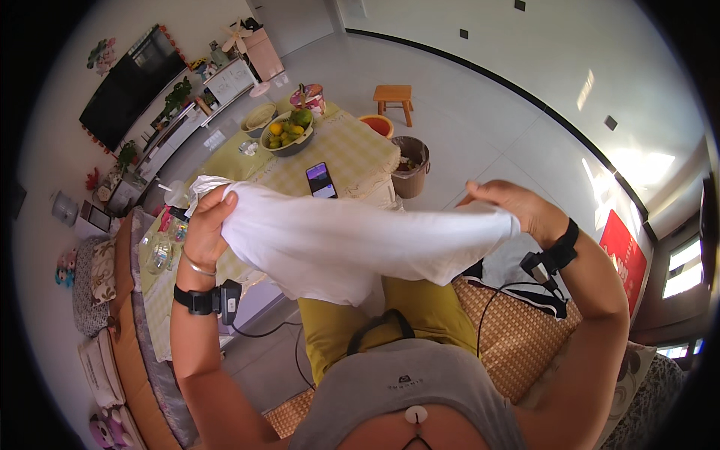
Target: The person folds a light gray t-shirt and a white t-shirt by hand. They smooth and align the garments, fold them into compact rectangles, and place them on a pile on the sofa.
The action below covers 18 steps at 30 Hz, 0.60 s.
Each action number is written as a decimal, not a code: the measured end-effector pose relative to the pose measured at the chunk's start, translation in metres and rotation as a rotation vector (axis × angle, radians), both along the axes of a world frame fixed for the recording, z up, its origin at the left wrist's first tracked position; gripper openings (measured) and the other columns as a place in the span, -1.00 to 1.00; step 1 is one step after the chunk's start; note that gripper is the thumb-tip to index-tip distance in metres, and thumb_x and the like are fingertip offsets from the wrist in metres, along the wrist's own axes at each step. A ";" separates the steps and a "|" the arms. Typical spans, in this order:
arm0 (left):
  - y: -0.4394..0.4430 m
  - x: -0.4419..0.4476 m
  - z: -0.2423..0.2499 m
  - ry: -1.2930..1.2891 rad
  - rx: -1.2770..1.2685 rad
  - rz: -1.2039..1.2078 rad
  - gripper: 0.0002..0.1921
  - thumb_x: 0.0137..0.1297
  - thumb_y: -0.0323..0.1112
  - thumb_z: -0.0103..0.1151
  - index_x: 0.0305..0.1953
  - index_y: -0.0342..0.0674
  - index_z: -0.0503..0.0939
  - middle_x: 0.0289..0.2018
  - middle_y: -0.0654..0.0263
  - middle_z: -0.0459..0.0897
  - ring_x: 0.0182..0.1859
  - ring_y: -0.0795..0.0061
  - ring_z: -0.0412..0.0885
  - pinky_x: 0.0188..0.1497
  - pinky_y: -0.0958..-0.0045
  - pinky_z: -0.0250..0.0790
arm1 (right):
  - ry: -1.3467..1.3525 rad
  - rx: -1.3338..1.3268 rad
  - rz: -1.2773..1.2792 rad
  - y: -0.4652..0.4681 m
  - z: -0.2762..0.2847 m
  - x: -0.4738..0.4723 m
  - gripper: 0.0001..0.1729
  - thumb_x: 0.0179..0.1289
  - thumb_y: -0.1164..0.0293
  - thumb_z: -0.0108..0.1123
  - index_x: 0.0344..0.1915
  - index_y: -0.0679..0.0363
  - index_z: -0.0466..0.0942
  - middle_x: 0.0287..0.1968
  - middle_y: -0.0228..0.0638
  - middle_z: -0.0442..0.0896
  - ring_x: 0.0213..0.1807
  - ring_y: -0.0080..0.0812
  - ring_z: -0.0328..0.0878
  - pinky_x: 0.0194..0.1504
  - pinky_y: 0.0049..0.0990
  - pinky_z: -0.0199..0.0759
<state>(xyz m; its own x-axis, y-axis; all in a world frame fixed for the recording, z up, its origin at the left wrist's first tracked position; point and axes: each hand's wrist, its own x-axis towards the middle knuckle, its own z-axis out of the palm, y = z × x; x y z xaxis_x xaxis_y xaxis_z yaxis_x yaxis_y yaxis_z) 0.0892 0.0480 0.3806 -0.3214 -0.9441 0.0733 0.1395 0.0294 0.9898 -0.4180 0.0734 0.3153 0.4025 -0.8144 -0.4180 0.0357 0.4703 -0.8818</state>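
A white cloth (337,242), probably a garment, hangs stretched between my two hands above my lap. My left hand (209,216) grips its gathered end, thumb on top, and a crumpled bit sticks out past the knuckles. At the other end my right hand (509,202) holds the cloth's edge; motion blurs it, and some of its fingers are hidden. The cloth's lower folds hang in front of my olive trousers (433,309). Just beyond the cloth, a smartphone (321,179) with a lit screen lies on the checkered tablecloth (360,143).
A bowl of green and orange fruit (287,133) stands on the table. Beyond the table's right end are a waste bin (410,174) and a wooden stool (393,100). Dark and grey clothing (509,270) lies on the woven seat mat (506,332) at my right.
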 end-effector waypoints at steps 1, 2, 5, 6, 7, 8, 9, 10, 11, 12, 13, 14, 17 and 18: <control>0.007 0.001 -0.002 0.002 -0.049 -0.003 -0.68 0.47 -0.34 0.14 0.10 -0.44 0.58 -0.03 0.19 0.71 -0.02 0.41 0.67 0.10 0.38 0.49 | 0.091 -0.003 0.098 0.004 -0.004 0.003 -0.37 0.31 -0.05 0.34 -0.05 0.39 0.64 -0.26 -0.21 0.69 -0.32 -0.46 0.60 -0.26 -0.46 0.54; 0.015 0.003 -0.004 0.002 -0.097 -0.006 -0.67 0.46 -0.32 0.15 0.09 -0.46 0.58 -0.01 0.17 0.70 0.00 0.39 0.65 0.11 0.38 0.47 | 0.151 -0.017 0.217 0.009 -0.010 0.006 -0.43 0.31 0.01 0.34 -0.06 0.38 0.65 -0.27 -0.25 0.69 -0.33 -0.48 0.58 -0.26 -0.48 0.52; 0.042 0.012 -0.013 -0.029 -0.100 -0.090 -0.60 0.39 -0.25 0.22 0.05 -0.51 0.59 0.01 0.14 0.67 0.00 0.37 0.61 0.08 0.41 0.41 | 0.303 0.034 0.424 0.036 -0.030 0.011 -0.69 0.21 0.32 0.32 -0.16 0.34 0.66 -0.30 -0.43 0.67 -0.25 -0.57 0.54 -0.16 -0.52 0.43; 0.055 0.014 -0.018 -0.024 -0.038 -0.103 -0.61 0.37 -0.26 0.23 0.04 -0.51 0.59 -0.02 0.15 0.68 -0.04 0.39 0.61 0.05 0.41 0.42 | 0.256 0.008 0.386 0.047 -0.038 0.014 -0.70 0.20 0.35 0.33 -0.16 0.34 0.64 -0.28 -0.43 0.67 -0.22 -0.58 0.55 -0.12 -0.54 0.43; 0.066 0.014 -0.024 -0.019 0.009 -0.121 -0.61 0.36 -0.27 0.24 0.03 -0.50 0.60 -0.05 0.16 0.69 -0.08 0.40 0.62 0.01 0.42 0.42 | 0.177 -0.023 0.362 0.055 -0.045 0.015 -0.71 0.20 0.38 0.33 -0.16 0.35 0.62 -0.25 -0.42 0.67 -0.18 -0.59 0.55 -0.08 -0.55 0.42; 0.078 0.014 -0.030 -0.070 0.095 -0.070 -0.63 0.34 -0.28 0.24 0.01 -0.50 0.61 -0.10 0.19 0.69 -0.12 0.42 0.62 -0.02 0.42 0.42 | 0.130 -0.041 0.313 0.063 -0.051 0.014 -0.72 0.19 0.40 0.33 -0.14 0.34 0.61 -0.23 -0.41 0.67 -0.17 -0.58 0.55 -0.06 -0.56 0.42; 0.090 0.014 -0.037 -0.125 0.171 -0.023 -0.65 0.33 -0.30 0.24 -0.01 -0.49 0.62 -0.15 0.21 0.70 -0.16 0.45 0.62 -0.05 0.43 0.43 | 0.075 -0.056 0.271 0.070 -0.056 0.012 -0.72 0.19 0.43 0.32 -0.13 0.33 0.60 -0.21 -0.41 0.67 -0.16 -0.58 0.55 -0.05 -0.56 0.42; 0.102 0.014 -0.044 -0.176 0.237 0.018 -0.66 0.32 -0.31 0.24 -0.03 -0.49 0.62 -0.20 0.24 0.71 -0.21 0.47 0.62 -0.09 0.43 0.43 | -0.028 -0.104 0.239 0.075 -0.061 0.010 -0.72 0.18 0.45 0.32 -0.12 0.33 0.58 -0.19 -0.40 0.67 -0.15 -0.58 0.55 -0.03 -0.56 0.42; 0.108 0.014 -0.049 -0.226 0.313 -0.013 -0.70 0.26 -0.37 0.24 -0.07 -0.47 0.65 -0.29 0.32 0.72 -0.29 0.55 0.61 -0.15 0.48 0.44 | -0.064 -0.025 0.197 0.080 -0.065 0.009 -0.72 0.18 0.47 0.32 -0.11 0.32 0.58 -0.18 -0.41 0.66 -0.14 -0.57 0.56 -0.04 -0.56 0.42; 0.116 0.014 -0.055 -0.345 0.379 -0.011 -0.71 0.25 -0.37 0.27 -0.08 -0.45 0.67 -0.29 0.35 0.72 -0.29 0.59 0.60 -0.16 0.51 0.44 | -0.151 0.029 0.162 0.084 -0.069 0.007 -0.71 0.17 0.49 0.32 -0.09 0.31 0.57 -0.17 -0.41 0.66 -0.13 -0.57 0.56 -0.04 -0.55 0.43; 0.123 0.014 -0.061 -0.452 0.418 -0.028 -0.72 0.23 -0.38 0.29 -0.09 -0.43 0.68 -0.29 0.37 0.72 -0.28 0.63 0.60 -0.17 0.54 0.43 | -0.237 0.081 0.128 0.088 -0.073 0.006 -0.71 0.17 0.51 0.32 -0.08 0.30 0.57 -0.16 -0.41 0.66 -0.12 -0.56 0.57 -0.04 -0.55 0.43; 0.128 0.015 -0.068 -0.518 0.461 -0.060 -0.73 0.24 -0.38 0.30 -0.10 -0.43 0.69 -0.30 0.38 0.72 -0.29 0.65 0.58 -0.19 0.55 0.42 | -0.254 0.120 0.128 0.091 -0.077 0.006 -0.71 0.18 0.50 0.31 -0.08 0.29 0.57 -0.17 -0.41 0.66 -0.12 -0.55 0.57 -0.04 -0.55 0.43; 0.142 0.018 -0.088 -0.670 0.555 -0.155 -0.76 0.25 -0.37 0.32 -0.14 -0.42 0.70 -0.35 0.44 0.70 -0.31 0.71 0.53 -0.23 0.58 0.39 | -0.248 0.251 0.128 0.105 -0.089 0.012 -0.74 0.25 0.46 0.27 -0.06 0.27 0.58 -0.17 -0.41 0.66 -0.12 -0.55 0.59 -0.06 -0.55 0.44; 0.145 0.020 -0.095 -0.679 0.575 -0.186 -0.77 0.26 -0.37 0.32 -0.15 -0.42 0.71 -0.37 0.46 0.68 -0.32 0.73 0.51 -0.24 0.59 0.38 | -0.203 0.299 0.127 0.110 -0.094 0.016 -0.74 0.29 0.43 0.25 -0.04 0.27 0.58 -0.16 -0.40 0.66 -0.13 -0.55 0.59 -0.07 -0.56 0.44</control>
